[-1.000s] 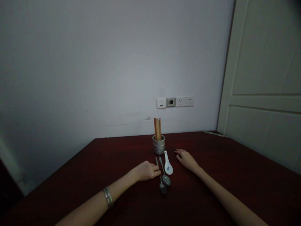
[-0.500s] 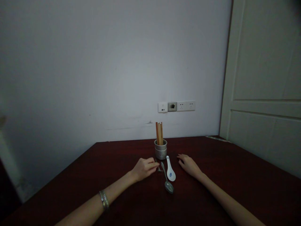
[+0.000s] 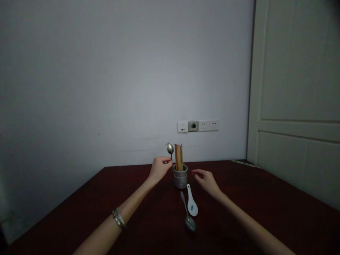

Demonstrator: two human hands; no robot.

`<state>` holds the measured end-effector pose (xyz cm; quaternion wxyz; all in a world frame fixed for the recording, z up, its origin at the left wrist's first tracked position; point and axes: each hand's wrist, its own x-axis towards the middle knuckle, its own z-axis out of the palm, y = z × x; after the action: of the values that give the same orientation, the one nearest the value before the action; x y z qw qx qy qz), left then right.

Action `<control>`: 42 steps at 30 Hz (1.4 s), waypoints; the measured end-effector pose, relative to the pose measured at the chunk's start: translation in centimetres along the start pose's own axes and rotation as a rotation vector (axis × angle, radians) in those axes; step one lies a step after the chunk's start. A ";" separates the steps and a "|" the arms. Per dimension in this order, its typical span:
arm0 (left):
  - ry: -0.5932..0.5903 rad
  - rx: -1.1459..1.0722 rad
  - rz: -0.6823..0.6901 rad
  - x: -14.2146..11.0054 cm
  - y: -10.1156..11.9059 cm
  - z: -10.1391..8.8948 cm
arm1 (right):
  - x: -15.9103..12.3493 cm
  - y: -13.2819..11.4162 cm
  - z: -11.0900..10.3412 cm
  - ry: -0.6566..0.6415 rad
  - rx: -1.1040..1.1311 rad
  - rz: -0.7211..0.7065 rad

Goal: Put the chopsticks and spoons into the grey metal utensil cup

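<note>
My left hand (image 3: 160, 168) pinches a small metal spoon (image 3: 170, 149) by its handle, bowl upward, at the left side of the metal cup (image 3: 180, 180). The spoon's handle end shows beside the cup's rim; I cannot tell whether it touches. Several wooden chopsticks (image 3: 179, 158) stand in the cup. To the right of the cup hovers my right hand (image 3: 206, 180), fingers loosely bent, thumb apart, holding nothing. In front of the cup lie a white ceramic soup spoon (image 3: 192, 207) with a blue mark and a larger metal spoon (image 3: 190, 224).
The dark red table (image 3: 111, 205) runs back to a pale wall (image 3: 143, 88). On the wall above the cup are power sockets (image 3: 208, 125) and a switch plate (image 3: 193, 126). A panelled white door (image 3: 300, 106) stands to the right.
My left hand has lifted the small spoon off the table and brought it upright to the cup's left side. My right hand has moved closer to the cup. The view has tilted up slightly.
</note>
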<state>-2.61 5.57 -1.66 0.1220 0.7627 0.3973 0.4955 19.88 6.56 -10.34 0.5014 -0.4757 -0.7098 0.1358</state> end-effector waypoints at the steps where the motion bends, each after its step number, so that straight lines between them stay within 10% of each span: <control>1: 0.012 -0.014 -0.018 0.2 0.1 0.2 | 0.1 -1.6 0.5 -0.014 0.064 -0.049; 7: 0.022 -0.099 -0.050 0.6 0.8 1.7 | 0.6 -6.9 3.6 0.018 0.175 -0.087; 42: -0.030 -0.626 -0.350 2.8 1.4 1.3 | 1.0 -7.8 1.4 -0.348 0.586 0.146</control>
<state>-0.31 6.99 0.36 0.4385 0.6161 0.3489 0.5535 14.42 3.76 -5.18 0.4771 -0.3308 -0.6796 0.4484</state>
